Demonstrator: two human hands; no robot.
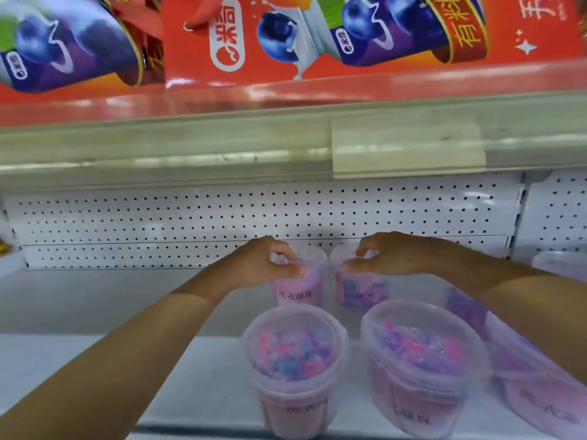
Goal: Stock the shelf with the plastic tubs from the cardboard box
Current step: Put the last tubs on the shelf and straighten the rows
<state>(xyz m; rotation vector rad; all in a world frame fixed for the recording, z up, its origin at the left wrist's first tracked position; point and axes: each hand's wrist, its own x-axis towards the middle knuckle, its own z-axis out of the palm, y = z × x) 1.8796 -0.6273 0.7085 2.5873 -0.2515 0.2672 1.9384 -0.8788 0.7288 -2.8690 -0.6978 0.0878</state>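
Two clear plastic tubs of pink and purple pods stand at the back of the white shelf (95, 312). My left hand (263, 265) grips the lid rim of the left back tub (300, 290). My right hand (390, 255) grips the lid rim of the right back tub (362, 289). Both tubs stand upright, close together. In front stand two more tubs, one at the front left (297, 363) and one at the front right (422, 366). Under my right forearm, further tubs (527, 376) are partly hidden. The cardboard box is out of view.
A white pegboard back wall (158, 223) closes the shelf. The upper shelf edge (222, 144) overhangs with a clear label holder (406, 144). Red drink cartons (286, 36) sit above. Another clear tub lid (559, 262) shows at far right.
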